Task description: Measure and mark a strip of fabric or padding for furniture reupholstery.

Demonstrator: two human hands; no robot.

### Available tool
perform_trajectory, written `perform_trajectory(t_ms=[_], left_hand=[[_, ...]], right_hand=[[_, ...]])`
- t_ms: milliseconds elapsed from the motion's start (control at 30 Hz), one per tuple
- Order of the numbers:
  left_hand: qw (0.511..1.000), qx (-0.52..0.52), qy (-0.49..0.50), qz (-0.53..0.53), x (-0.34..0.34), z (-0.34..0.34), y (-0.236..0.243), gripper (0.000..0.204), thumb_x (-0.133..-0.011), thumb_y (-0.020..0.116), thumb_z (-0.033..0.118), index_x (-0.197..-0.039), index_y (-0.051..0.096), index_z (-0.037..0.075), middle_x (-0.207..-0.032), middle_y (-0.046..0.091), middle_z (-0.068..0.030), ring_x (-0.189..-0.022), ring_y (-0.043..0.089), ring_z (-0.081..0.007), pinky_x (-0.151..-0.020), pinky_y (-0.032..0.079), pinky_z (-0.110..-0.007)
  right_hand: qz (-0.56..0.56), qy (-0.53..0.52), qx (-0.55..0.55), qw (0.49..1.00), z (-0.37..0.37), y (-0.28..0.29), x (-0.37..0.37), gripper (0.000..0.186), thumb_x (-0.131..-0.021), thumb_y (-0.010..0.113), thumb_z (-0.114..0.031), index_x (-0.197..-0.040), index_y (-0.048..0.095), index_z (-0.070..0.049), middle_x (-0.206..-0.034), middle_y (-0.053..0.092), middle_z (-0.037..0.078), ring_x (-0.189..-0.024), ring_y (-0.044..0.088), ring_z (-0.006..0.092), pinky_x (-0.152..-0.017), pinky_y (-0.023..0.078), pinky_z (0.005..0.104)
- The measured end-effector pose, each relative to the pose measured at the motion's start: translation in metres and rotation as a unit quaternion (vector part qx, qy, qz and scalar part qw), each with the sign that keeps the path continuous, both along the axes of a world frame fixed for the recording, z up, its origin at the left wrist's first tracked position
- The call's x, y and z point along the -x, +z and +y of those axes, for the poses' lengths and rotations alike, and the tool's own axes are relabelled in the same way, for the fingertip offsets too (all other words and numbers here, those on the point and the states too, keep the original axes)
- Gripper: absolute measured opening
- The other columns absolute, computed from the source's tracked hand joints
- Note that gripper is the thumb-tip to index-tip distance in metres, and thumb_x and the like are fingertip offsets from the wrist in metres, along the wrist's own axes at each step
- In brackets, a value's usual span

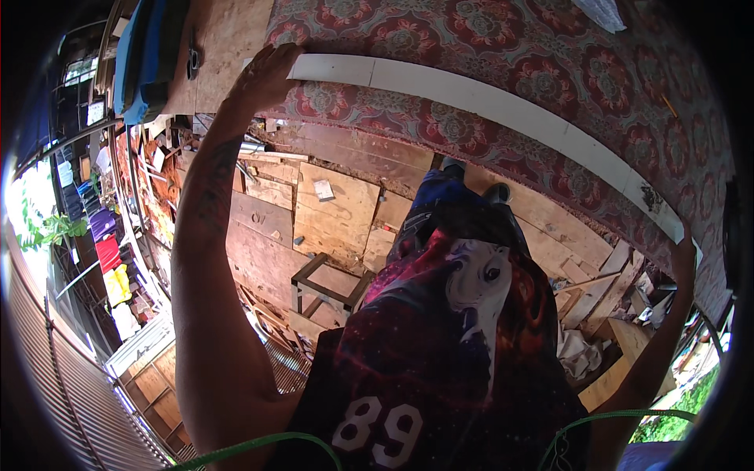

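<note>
A long, flat white strip (pixel 503 115) lies across red floral upholstery fabric (pixel 455 23) and looks curved through the lens. My left hand (pixel 269 77) is closed over its left end, fingers close together and the thumb side hidden. At the far right, my right hand (pixel 685 257) grips the other end; its fingers show only partly. A dark smudge marks the strip close to that hand. Both arms are spread wide, with my body between them.
Scissors (pixel 192 61) lie on bare plywood left of the fabric, near rolled blue and dark cloth (pixel 141 67). A thin orange stick (pixel 669 107) and clear plastic (pixel 603 12) rest on the fabric. Below are a plank floor and a small wooden frame (pixel 331 284).
</note>
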State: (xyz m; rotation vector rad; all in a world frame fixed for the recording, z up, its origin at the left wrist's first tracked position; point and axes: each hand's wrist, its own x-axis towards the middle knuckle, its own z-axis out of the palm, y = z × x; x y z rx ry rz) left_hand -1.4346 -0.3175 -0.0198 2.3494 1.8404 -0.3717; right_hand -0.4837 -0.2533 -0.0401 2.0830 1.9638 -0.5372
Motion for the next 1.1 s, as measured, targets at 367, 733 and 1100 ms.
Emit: perform_trajectory(t_ms=[367,733,1100], left_hand=[[1.000,-0.009,-0.002,-0.004,0.069,0.005,-0.045,0.072,-0.084,0.072,-0.002,-0.151,0.045,0.006,-0.152,0.050,-0.0151,-0.142,0.044,-0.0338,-0.120,0.034,-0.044],[1.000,-0.010,-0.008,-0.016,0.107,0.005,-0.065,0.071,-0.088,0.069,-0.002,-0.153,0.043,0.008,-0.154,0.049,-0.0140,-0.142,0.045,-0.0330,-0.119,0.035,-0.044],[1.000,-0.002,-0.023,0.018,0.119,0.008,-0.065,0.066,-0.093,0.064,0.001,-0.154,0.041,0.008,-0.156,0.046,-0.0153,-0.145,0.041,-0.0331,-0.120,0.033,-0.044]], right_hand=[[-0.034,0.005,-0.005,0.999,-0.002,0.034,-0.003,0.079,-0.081,0.073,-0.009,-0.153,0.044,-0.022,-0.093,0.072,0.018,-0.071,0.069,0.0215,-0.067,0.056,0.0371],[-0.086,-0.042,0.061,0.994,-0.002,0.051,0.019,0.069,-0.090,0.069,-0.023,-0.153,0.042,-0.025,-0.130,0.067,0.019,-0.121,0.065,0.0362,-0.104,0.050,0.0487],[-0.100,0.032,-0.039,0.994,-0.006,0.037,0.003,0.065,-0.094,0.068,-0.026,-0.154,0.041,-0.028,-0.096,0.075,0.016,-0.072,0.072,0.0224,-0.075,0.057,0.0412]])
